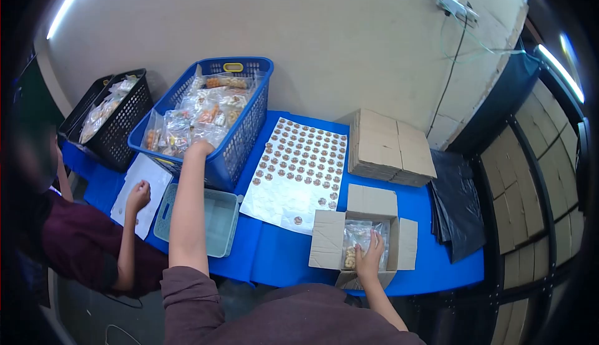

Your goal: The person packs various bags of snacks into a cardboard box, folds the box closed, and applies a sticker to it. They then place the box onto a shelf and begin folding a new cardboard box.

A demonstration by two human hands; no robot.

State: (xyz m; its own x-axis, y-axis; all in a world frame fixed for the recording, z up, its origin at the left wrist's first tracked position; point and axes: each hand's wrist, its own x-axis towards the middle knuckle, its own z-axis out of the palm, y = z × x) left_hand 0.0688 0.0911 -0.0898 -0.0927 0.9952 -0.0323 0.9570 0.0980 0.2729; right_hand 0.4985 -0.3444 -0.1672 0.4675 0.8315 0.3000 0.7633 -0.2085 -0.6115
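My left hand (201, 148) reaches over the near wall of a blue plastic basket (228, 158). It touches the clear packets of snacks (209, 105) piled inside, and its fingers are hidden among them. My right hand (370, 257) is inside an open cardboard box (327, 248) with its flaps spread outward. Its fingers are stretched out over the clear snack packets (350, 254) lying in the box. Pale, rounded pieces show through one packet beside the thumb.
A sheet of round stickers (290, 189) lies between basket and box. Folded cartons (387, 142) are stacked behind; black plastic bags (458, 201) hang at right. A green tray (215, 226), a black basket (121, 126) and a co-worker's hand (138, 196) are at left.
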